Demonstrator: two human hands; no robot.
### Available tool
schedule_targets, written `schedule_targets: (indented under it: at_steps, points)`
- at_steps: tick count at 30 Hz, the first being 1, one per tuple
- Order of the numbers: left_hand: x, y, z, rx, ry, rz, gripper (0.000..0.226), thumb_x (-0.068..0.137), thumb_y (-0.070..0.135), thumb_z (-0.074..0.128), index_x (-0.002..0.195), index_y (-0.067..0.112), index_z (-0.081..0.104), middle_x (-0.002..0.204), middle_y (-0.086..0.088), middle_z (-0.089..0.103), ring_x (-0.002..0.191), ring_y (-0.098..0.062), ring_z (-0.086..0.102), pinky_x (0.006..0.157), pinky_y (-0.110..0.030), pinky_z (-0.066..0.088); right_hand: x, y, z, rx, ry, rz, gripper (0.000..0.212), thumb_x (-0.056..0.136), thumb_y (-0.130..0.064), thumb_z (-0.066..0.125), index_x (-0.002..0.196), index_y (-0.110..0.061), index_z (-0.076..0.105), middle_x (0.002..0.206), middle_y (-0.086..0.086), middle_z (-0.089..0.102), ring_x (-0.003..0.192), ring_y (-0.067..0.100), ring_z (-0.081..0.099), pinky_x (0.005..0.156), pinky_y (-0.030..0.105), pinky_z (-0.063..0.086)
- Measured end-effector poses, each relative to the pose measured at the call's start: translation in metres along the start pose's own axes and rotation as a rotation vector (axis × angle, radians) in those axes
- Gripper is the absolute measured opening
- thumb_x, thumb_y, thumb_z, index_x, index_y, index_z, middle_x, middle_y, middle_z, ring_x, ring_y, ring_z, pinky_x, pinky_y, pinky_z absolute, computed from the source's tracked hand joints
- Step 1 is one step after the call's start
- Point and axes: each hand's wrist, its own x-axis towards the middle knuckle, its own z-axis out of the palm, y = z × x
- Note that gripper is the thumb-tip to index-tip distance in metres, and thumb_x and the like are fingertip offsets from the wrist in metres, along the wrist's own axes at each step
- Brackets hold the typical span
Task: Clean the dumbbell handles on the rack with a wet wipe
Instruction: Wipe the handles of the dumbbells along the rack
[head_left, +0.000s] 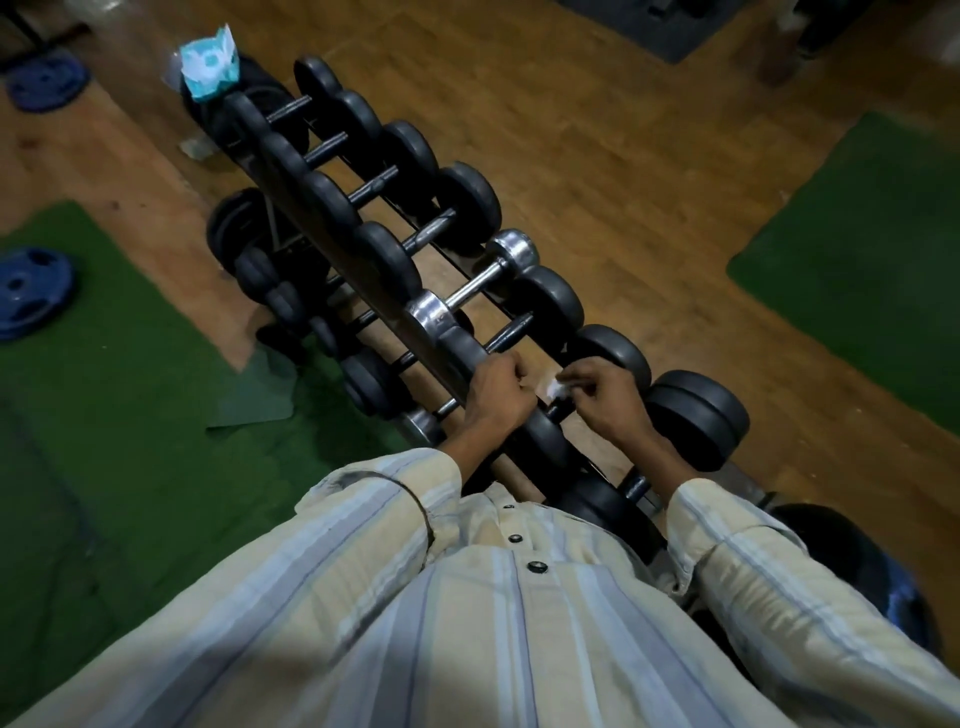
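A long rack (363, 270) runs from the top left toward me, holding several black dumbbells and a chrome one (472, 283) on its top tier. My right hand (605, 397) pinches a small white wet wipe (556, 387) over the handle of a near dumbbell (613, 353). My left hand (496, 397) is curled into a fist just left of the wipe, on the rack's left rail by that dumbbell's near head; whether it grips anything is hidden. A teal and white wipe packet (210, 65) sits at the rack's far end.
Lower tiers on the left hold more dumbbells (363, 384). Blue weight plates (31, 296) lie on the floor at left. Green mats (857, 249) cover parts of the wooden floor on both sides. My striped shirt fills the bottom of the view.
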Motion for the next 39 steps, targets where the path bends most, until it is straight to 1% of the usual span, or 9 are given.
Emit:
schedule_targets:
  at_steps: [2, 5, 11, 14, 19, 25, 31, 37, 39]
  points:
    - [0.0, 0.004, 0.001, 0.012, -0.033, -0.035, 0.018, 0.07, 0.007, 0.062, 0.084, 0.018, 0.061, 0.085, -0.002, 0.067, 0.082, -0.023, 0.066, 0.064, -0.029, 0.048, -0.007, 0.003, 0.004, -0.14, -0.151, -0.084, 0.043, 0.074, -0.003, 0.056, 0.106, -0.02, 0.079, 0.109, -0.007, 0.076, 0.099, 0.015, 0.067, 0.089, 0.036, 0.056]
    - [0.001, 0.004, 0.004, 0.012, -0.033, -0.062, 0.018, 0.069, 0.01, 0.059, 0.086, 0.018, 0.06, 0.087, -0.005, 0.068, 0.081, -0.024, 0.063, 0.065, -0.027, 0.04, -0.018, -0.002, 0.009, -0.211, -0.296, -0.165, 0.051, 0.073, -0.003, 0.056, 0.114, -0.027, 0.077, 0.112, -0.013, 0.076, 0.098, 0.015, 0.065, 0.086, 0.03, 0.052]
    - [0.0, 0.009, 0.003, 0.049, -0.028, -0.058, 0.014, 0.072, 0.009, 0.059, 0.086, 0.009, 0.059, 0.089, -0.01, 0.063, 0.081, -0.027, 0.059, 0.062, -0.031, 0.039, -0.011, 0.007, -0.006, -0.732, -0.149, -0.162, 0.053, 0.076, -0.009, 0.056, 0.127, -0.023, 0.063, 0.14, -0.009, 0.059, 0.104, 0.026, 0.055, 0.074, 0.034, 0.049]
    - [-0.001, 0.01, 0.003, 0.065, -0.017, -0.044, 0.013, 0.073, 0.009, 0.059, 0.085, 0.007, 0.058, 0.089, -0.012, 0.062, 0.082, -0.029, 0.06, 0.062, -0.032, 0.041, -0.014, 0.01, -0.002, -0.644, -0.17, -0.1, 0.069, 0.072, -0.002, 0.055, 0.138, -0.021, 0.056, 0.147, -0.005, 0.053, 0.104, 0.03, 0.054, 0.079, 0.038, 0.052]
    - [-0.002, 0.011, 0.003, 0.091, -0.007, -0.039, 0.013, 0.076, 0.008, 0.059, 0.088, 0.007, 0.059, 0.094, -0.011, 0.062, 0.085, -0.029, 0.061, 0.064, -0.033, 0.043, -0.034, 0.003, 0.003, -0.44, -0.387, -0.344, 0.08, 0.066, -0.009, 0.044, 0.143, -0.029, 0.054, 0.151, -0.013, 0.05, 0.11, 0.019, 0.049, 0.078, 0.025, 0.04]
    - [-0.003, 0.012, 0.002, 0.074, -0.007, -0.038, 0.014, 0.075, 0.008, 0.059, 0.089, 0.005, 0.06, 0.097, -0.013, 0.062, 0.088, -0.03, 0.06, 0.069, -0.038, 0.052, -0.029, 0.01, 0.001, -0.729, -0.161, -0.061, 0.082, 0.072, -0.01, 0.064, 0.151, -0.018, 0.044, 0.159, 0.0, 0.041, 0.123, 0.03, 0.047, 0.089, 0.039, 0.042]
    - [-0.003, 0.012, 0.002, 0.074, 0.002, -0.027, 0.01, 0.074, 0.006, 0.057, 0.083, 0.004, 0.058, 0.093, -0.015, 0.061, 0.086, -0.033, 0.06, 0.066, -0.038, 0.049, -0.039, 0.0, 0.026, -0.129, 0.063, 0.196, 0.061, 0.078, 0.008, 0.054, 0.138, 0.001, 0.055, 0.15, 0.015, 0.048, 0.135, 0.031, 0.049, 0.111, 0.033, 0.04]
    - [-0.003, 0.011, 0.002, 0.061, -0.033, -0.036, 0.01, 0.073, 0.004, 0.056, 0.083, 0.006, 0.057, 0.092, -0.012, 0.06, 0.086, -0.03, 0.059, 0.065, -0.032, 0.041, -0.018, -0.029, 0.027, 0.359, 0.256, 0.664, 0.006, 0.085, -0.006, 0.057, 0.088, -0.009, 0.061, 0.081, 0.005, 0.059, 0.074, 0.021, 0.055, 0.056, 0.027, 0.037]
    - [-0.002, 0.011, 0.001, 0.061, -0.05, -0.042, 0.01, 0.074, 0.003, 0.056, 0.082, 0.008, 0.055, 0.093, -0.012, 0.061, 0.087, -0.03, 0.059, 0.066, -0.032, 0.041, -0.005, -0.027, 0.022, 0.684, 0.251, 0.886, 0.012, 0.072, 0.0, 0.061, 0.077, -0.01, 0.06, 0.074, 0.005, 0.055, 0.073, 0.024, 0.052, 0.058, 0.028, 0.038]
